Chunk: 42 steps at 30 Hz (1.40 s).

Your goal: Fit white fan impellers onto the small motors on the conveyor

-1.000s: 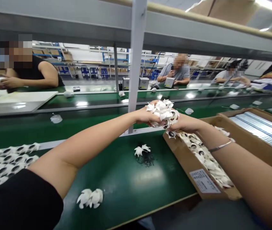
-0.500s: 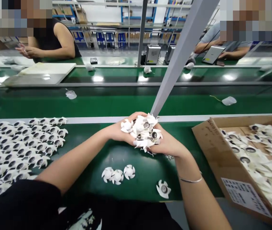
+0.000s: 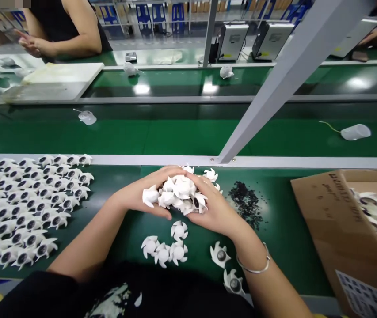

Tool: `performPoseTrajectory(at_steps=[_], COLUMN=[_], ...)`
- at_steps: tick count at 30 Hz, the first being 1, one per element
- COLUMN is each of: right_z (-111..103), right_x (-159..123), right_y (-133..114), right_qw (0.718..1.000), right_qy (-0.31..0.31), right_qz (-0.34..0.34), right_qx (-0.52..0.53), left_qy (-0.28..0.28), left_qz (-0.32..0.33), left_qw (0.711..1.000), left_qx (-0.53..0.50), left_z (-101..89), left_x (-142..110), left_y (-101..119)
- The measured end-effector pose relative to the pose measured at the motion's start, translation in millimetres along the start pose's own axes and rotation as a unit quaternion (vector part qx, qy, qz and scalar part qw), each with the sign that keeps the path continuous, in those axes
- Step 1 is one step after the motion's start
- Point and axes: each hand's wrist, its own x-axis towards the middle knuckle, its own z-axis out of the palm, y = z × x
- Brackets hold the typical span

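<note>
Between my two cupped hands is a heap of white fan impellers, low over the green work surface. My left hand wraps the heap from the left, its thumb along the near side. From the other side my right hand closes round it, with a metal bangle on that wrist. A few impellers show past the right fingers; whether they touch the surface is unclear. Nearer to me, several loose impellers lie face up, and two more lie hub side up by my right forearm.
Rows of impellers cover the left of the surface. A cardboard box of impellers stands at right, beside scattered black bits. A slanted grey post rises from the rail. Across the green belt sits a person.
The view has tilted down. My hands have come lower and left with the heap. More impellers lie on the surface, near me and behind my right fingers, and the black bits now show.
</note>
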Motion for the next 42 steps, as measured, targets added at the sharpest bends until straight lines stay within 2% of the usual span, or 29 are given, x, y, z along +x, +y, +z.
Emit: performPoseTrajectory(at_steps=[3, 6, 8, 10, 12, 14, 17, 19, 20, 23, 26, 28, 30, 34, 36, 39, 42], right_z=[2.4, 4.9, 3.4, -4.8, -20.2, -37.7, -49.2, -38.3, -27.6, 14.5, 49.5, 60.8, 63.3, 50.3, 36.6, 13.0, -1.1], right_x=[-2.1, -1.4, 0.8, 1.0, -6.8, -28.1, -85.5, -129.1, -148.0, -177.3, -161.0, -136.1, -112.3, -83.9, -73.1, -48.9, -18.1], right_y=[2.8, 3.3, 0.0, -7.6, -18.5, -29.4, -36.2, -32.1, -28.5, -18.5, -15.0, -14.3, -13.5, -9.7, -6.4, 1.3, 8.5], right_qw=[1.000, 0.997, 0.994, 0.992, 0.992, 0.989, 0.972, 0.956, 0.946, 0.930, 0.930, 0.938, 0.948, 0.969, 0.969, 0.956, 0.961], right_qy=[-0.006, -0.017, -0.031, -0.039, -0.016, 0.049, 0.151, 0.181, 0.182, 0.162, 0.163, 0.168, 0.164, 0.124, 0.131, 0.169, 0.136], right_qz=[-0.003, -0.040, -0.063, -0.074, -0.064, -0.035, 0.019, 0.042, 0.042, 0.054, 0.074, 0.063, 0.048, 0.000, -0.020, 0.028, 0.106], right_qx=[-0.024, -0.060, -0.081, -0.092, -0.108, -0.134, -0.178, -0.226, -0.265, -0.327, -0.321, -0.297, -0.268, -0.214, -0.207, -0.237, -0.218], left_qy=[-0.025, -0.064, -0.075, -0.079, -0.071, -0.029, 0.108, 0.187, 0.205, 0.186, 0.133, 0.113, 0.105, 0.087, 0.090, 0.112, 0.111], left_qz=[-0.036, -0.085, -0.090, -0.097, -0.131, -0.175, -0.182, -0.138, -0.116, -0.074, -0.046, -0.029, -0.006, 0.034, 0.027, -0.028, -0.085], left_qw=[0.999, 0.994, 0.992, 0.992, 0.989, 0.984, 0.974, 0.965, 0.963, 0.973, 0.988, 0.992, 0.994, 0.994, 0.991, 0.984, 0.984], left_qx=[0.015, 0.039, 0.042, 0.030, 0.020, 0.028, 0.082, 0.121, 0.130, 0.112, 0.068, 0.047, 0.018, -0.057, -0.095, -0.133, -0.108], left_z=[-7.5, -16.2, -22.1, -26.9, -30.1, -32.2, -33.8, -33.4, -32.5, -25.8, -13.2, -3.3, 5.8, 13.8, 11.3, 3.2, -4.5], left_x=[-6.2, -11.4, -13.8, -15.1, -15.1, -13.8, -8.6, -3.5, -0.8, 7.0, 13.7, 17.3, 19.5, 18.1, 15.1, 13.1, 22.0], left_y=[4.8, 11.3, 16.2, 20.5, 22.6, 20.1, 4.9, -11.2, -19.9, -42.3, -51.6, -50.7, -47.3, -43.0, -43.1, -44.0, -44.5])
